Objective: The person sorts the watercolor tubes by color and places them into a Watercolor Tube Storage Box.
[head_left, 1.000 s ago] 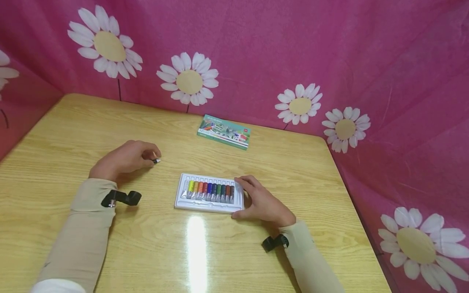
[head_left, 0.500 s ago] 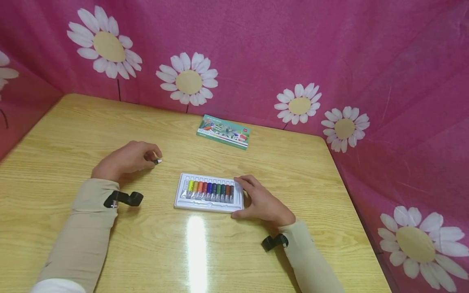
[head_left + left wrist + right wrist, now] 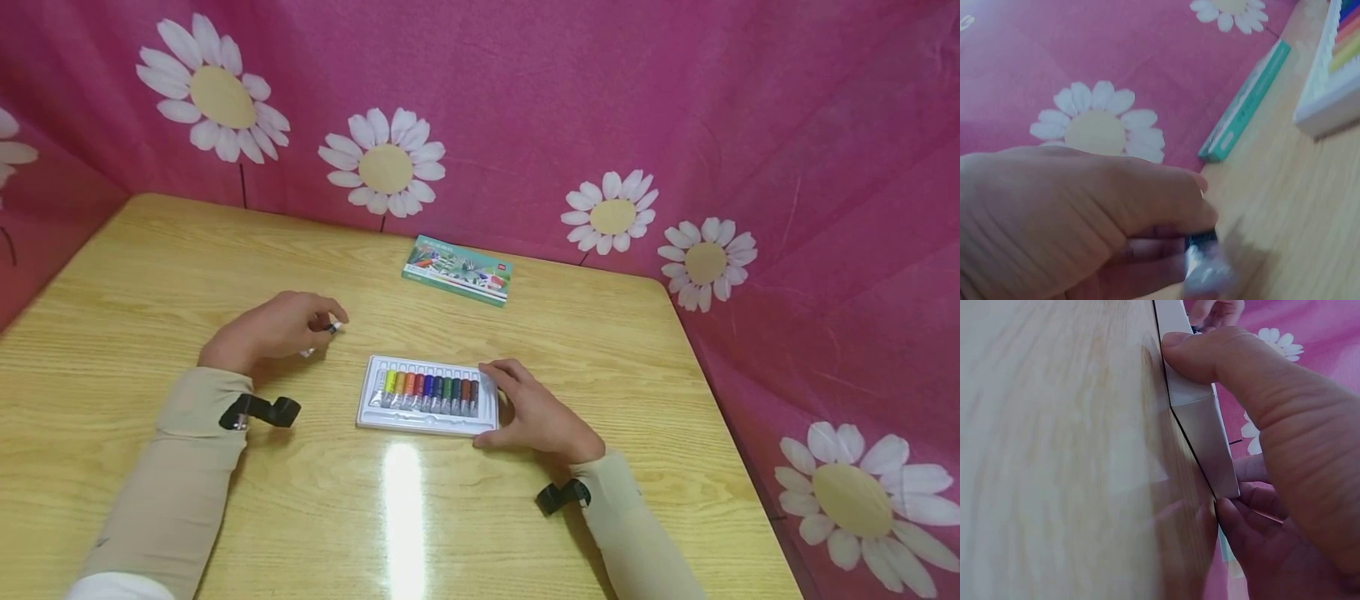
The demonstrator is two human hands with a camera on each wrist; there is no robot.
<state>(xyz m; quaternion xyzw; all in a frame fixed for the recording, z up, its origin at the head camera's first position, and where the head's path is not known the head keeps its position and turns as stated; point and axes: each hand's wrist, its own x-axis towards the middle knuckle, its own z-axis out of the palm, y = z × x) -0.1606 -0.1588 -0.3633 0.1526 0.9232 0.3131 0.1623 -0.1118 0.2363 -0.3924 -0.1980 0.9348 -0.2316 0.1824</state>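
Note:
My left hand [image 3: 273, 332] pinches a small paint tube [image 3: 1207, 269] between thumb and fingers, just over the table. The tube has a dark band and a shiny silvery end; its white cap pokes out past the fingertips in the head view. To the right lies a white plastic tray [image 3: 408, 421], flat on the table. Inside it is a row of paint tubes [image 3: 429, 392], running from white and yellow through reds, blues and greens to browns. My right hand [image 3: 538, 417] grips the tray's right end, thumb at the near side and fingers at the far side.
A flat green printed box [image 3: 457, 271] lies near the table's back edge. Behind the wooden table [image 3: 300, 508] hangs a pink cloth [image 3: 510, 108] with large white daisies. Each wrist wears a black camera mount [image 3: 262, 410].
My left hand has moved a little to the right, and the tube it pinches has turned so that its silvery end shows below the fingers. The right hand and tray have stayed put.

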